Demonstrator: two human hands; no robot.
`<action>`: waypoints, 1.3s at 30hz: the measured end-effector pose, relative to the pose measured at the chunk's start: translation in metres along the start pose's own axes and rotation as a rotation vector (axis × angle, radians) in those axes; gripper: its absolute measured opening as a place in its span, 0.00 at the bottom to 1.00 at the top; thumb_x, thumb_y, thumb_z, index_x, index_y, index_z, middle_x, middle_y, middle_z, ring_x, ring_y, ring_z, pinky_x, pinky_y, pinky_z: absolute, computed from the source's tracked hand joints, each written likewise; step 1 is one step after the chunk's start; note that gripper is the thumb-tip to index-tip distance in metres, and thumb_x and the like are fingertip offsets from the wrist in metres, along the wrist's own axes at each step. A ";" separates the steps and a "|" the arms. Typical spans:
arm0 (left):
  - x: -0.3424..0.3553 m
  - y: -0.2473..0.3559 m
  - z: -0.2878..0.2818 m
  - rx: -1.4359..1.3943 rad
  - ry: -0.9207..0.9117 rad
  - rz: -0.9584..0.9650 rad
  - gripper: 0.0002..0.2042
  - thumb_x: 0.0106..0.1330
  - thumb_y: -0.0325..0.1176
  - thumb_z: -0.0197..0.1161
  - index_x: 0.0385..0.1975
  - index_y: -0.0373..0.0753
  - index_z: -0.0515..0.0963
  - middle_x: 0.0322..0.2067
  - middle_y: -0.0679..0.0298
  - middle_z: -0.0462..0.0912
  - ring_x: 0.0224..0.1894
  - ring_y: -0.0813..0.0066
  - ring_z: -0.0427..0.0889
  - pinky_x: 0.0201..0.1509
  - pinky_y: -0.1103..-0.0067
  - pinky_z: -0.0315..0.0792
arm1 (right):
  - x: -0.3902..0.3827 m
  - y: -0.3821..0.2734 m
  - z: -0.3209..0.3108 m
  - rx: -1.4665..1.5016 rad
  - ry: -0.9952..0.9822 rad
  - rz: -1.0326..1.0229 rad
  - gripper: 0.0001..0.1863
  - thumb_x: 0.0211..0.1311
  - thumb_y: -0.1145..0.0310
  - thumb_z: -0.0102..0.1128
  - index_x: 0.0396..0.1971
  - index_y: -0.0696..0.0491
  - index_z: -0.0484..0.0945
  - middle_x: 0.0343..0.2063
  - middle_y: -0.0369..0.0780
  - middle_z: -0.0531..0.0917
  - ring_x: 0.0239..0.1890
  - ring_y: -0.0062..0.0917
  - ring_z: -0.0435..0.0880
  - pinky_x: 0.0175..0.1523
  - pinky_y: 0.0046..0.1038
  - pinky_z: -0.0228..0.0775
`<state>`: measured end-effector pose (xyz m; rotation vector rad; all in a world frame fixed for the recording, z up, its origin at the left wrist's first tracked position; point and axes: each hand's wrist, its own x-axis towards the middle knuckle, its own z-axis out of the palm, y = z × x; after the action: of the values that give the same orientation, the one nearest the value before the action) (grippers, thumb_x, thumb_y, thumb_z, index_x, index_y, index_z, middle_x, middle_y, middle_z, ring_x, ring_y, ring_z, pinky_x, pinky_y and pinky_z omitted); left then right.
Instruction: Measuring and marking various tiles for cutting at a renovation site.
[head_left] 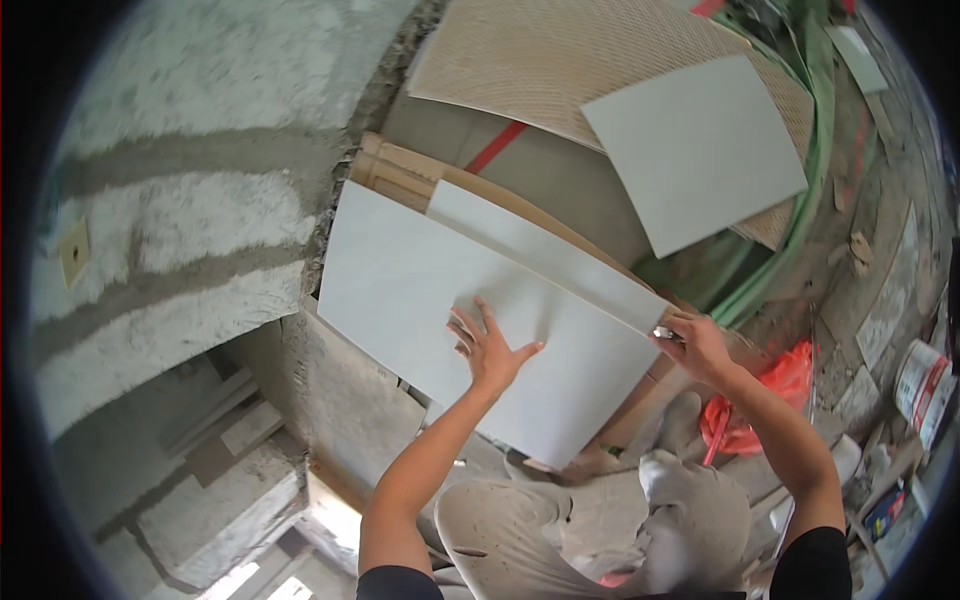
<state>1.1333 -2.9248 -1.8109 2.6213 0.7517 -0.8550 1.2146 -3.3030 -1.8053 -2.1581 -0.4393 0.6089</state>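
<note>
A large white tile (400,265) lies in front of me at a slant. My left hand (487,352) rests on its face with the fingers spread. Along the far edge of this tile runs a narrower white piece (500,225), partly covered by it or lying behind it. My right hand (695,347) is closed at the right end, where the two white pieces meet. Between its fingers a small, shiny silver-coloured item (662,333) pokes out, too small to name. Under the white pieces sits a tan panel with a moulded edge (395,168).
A square white tile (700,155) overlaps a beige board with a ribbed surface (540,60) at the back. Green sheeting (800,225) curves down the right. A red plastic bag (790,385) and white bucket (915,380) stand at right. Rough plastered wall (200,220) rises at left.
</note>
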 end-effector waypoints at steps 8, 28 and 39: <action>0.003 -0.120 0.004 -0.403 0.357 0.268 0.42 0.70 0.47 0.75 0.80 0.38 0.63 0.83 0.39 0.48 0.84 0.34 0.47 0.82 0.46 0.56 | 0.090 -0.042 0.085 -0.356 0.047 -0.225 0.11 0.66 0.64 0.73 0.42 0.55 0.87 0.40 0.47 0.86 0.42 0.50 0.87 0.47 0.45 0.82; -0.034 -0.248 0.122 -1.365 0.578 -0.370 0.30 0.75 0.59 0.67 0.39 0.28 0.82 0.29 0.54 0.83 0.33 0.63 0.79 0.41 0.62 0.74 | 0.059 -0.062 0.131 -0.522 0.300 -0.099 0.16 0.74 0.57 0.68 0.36 0.58 0.84 0.33 0.50 0.85 0.41 0.52 0.85 0.45 0.51 0.75; -0.043 -0.254 0.150 -1.970 0.335 -0.201 0.30 0.73 0.48 0.76 0.65 0.34 0.77 0.60 0.57 0.85 0.58 0.61 0.86 0.59 0.66 0.82 | 0.058 -0.053 0.144 -0.400 0.425 -0.085 0.17 0.72 0.58 0.69 0.31 0.58 0.84 0.33 0.51 0.83 0.38 0.52 0.84 0.44 0.49 0.74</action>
<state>0.8928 -2.7941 -1.9280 0.8473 1.0459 0.3741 1.1756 -3.1518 -1.8562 -2.5466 -0.4411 0.0001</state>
